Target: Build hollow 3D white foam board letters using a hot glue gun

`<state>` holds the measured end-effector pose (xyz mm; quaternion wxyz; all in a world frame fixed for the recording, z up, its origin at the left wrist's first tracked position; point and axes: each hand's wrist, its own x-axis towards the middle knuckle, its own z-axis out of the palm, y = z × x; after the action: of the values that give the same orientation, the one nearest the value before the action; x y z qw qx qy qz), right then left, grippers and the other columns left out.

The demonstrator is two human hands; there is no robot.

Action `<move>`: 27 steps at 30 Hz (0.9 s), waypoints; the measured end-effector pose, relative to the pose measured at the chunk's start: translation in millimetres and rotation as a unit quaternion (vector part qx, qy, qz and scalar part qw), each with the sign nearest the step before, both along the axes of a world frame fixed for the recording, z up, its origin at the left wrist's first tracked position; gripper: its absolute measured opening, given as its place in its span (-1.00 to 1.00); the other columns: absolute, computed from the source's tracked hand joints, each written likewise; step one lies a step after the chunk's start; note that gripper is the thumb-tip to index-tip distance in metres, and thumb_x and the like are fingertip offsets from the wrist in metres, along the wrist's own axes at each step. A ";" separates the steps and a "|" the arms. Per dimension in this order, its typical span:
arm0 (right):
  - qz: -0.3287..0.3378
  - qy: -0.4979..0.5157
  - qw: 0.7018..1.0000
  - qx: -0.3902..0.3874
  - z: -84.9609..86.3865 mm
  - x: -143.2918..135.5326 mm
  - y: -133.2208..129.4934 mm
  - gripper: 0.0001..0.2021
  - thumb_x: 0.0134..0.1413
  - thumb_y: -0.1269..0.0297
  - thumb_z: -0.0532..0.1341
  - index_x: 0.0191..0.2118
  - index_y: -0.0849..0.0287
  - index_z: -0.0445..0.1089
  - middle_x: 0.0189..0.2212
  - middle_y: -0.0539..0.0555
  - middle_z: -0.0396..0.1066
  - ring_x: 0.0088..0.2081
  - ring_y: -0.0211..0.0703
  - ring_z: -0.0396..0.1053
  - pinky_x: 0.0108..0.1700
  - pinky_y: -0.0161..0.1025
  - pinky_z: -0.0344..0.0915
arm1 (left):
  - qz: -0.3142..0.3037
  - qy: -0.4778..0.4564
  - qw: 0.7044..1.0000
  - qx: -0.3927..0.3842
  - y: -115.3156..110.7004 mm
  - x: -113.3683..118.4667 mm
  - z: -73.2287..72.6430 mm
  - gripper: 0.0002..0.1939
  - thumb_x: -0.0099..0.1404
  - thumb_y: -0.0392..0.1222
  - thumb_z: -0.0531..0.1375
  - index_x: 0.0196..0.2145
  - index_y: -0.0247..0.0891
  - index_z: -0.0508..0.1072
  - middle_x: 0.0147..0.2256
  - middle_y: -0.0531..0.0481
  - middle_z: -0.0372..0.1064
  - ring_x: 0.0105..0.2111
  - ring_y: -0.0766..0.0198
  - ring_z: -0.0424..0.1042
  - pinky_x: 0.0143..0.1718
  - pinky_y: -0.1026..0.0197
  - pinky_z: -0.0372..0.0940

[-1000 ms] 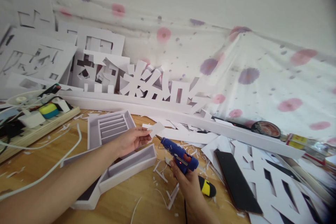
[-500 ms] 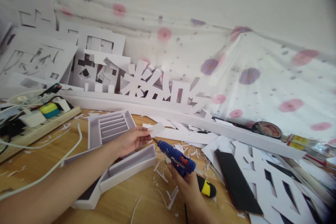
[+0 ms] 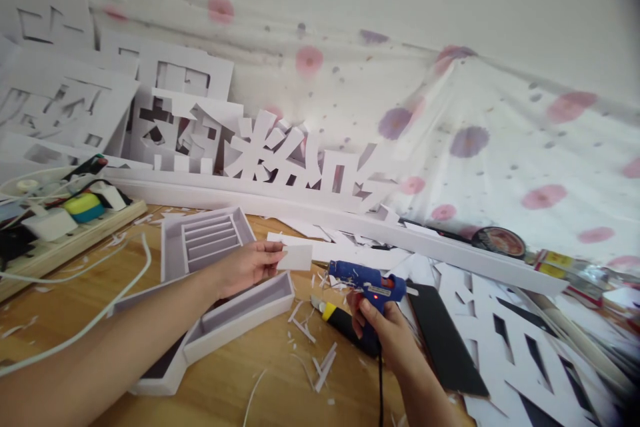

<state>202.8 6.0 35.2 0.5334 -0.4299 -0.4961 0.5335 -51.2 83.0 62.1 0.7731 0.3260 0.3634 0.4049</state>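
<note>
Pinched in the fingers of my left hand point(image 3: 253, 268) is a small white rectangular card point(image 3: 296, 258), above a grey-white hollow box structure point(image 3: 240, 327) on the wooden table. My right hand point(image 3: 383, 323) grips a blue glue gun point(image 3: 367, 282) with a small red light. Its nozzle points left and lies at the card's right edge; whether they touch I cannot tell. Behind my left hand, a part of the structure point(image 3: 173, 247) holds several thin parallel slats. Below the glue gun lies a black and yellow cutter point(image 3: 345, 325).
White cut-out letter pieces point(image 3: 270, 153) and sheets point(image 3: 185, 80) stand along the back. A power strip point(image 3: 75, 233) with cables is at the left. A dark phone-like slab point(image 3: 445, 340), cut sheets point(image 3: 505, 353) and a tape roll point(image 3: 499, 242) are at the right.
My right hand has moved right and turned the glue gun from a slant to nearly level, uncovering more of the cutter. The card in my left hand now lies more level. The view has shifted slightly.
</note>
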 end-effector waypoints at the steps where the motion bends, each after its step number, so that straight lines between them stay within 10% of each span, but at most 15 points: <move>1: 0.005 -0.002 1.000 -0.002 0.5 0.5 -0.5 -0.60 -0.17 -0.07 0.34 -0.50 0.23 0.35 -0.58 -0.03 0.21 -0.62 -0.37 0.12 -0.62 -0.37 0.11 | -0.001 -0.002 1.000 0.000 0.3 -0.1 -0.5 -0.81 0.02 -0.43 0.37 -0.36 -0.37 0.50 -0.38 -0.02 0.43 -0.45 0.44 0.37 -0.40 0.39 0.30; 27: 0.007 -0.052 0.999 0.016 -13.2 9.1 5.8 -0.62 -0.05 -0.05 0.29 -0.46 0.20 0.30 -0.62 -0.07 0.15 -0.61 -0.35 0.11 -0.59 -0.35 0.12 | -0.025 0.003 1.000 0.017 -2.1 0.4 -0.2 -0.83 0.05 -0.38 0.37 -0.35 -0.37 0.52 -0.36 -0.02 0.45 -0.42 0.43 0.37 -0.37 0.38 0.27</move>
<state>211.9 11.8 22.0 0.5099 -0.4451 -0.5344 0.5063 -50.8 80.9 62.0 0.7765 0.3491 0.3504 0.3905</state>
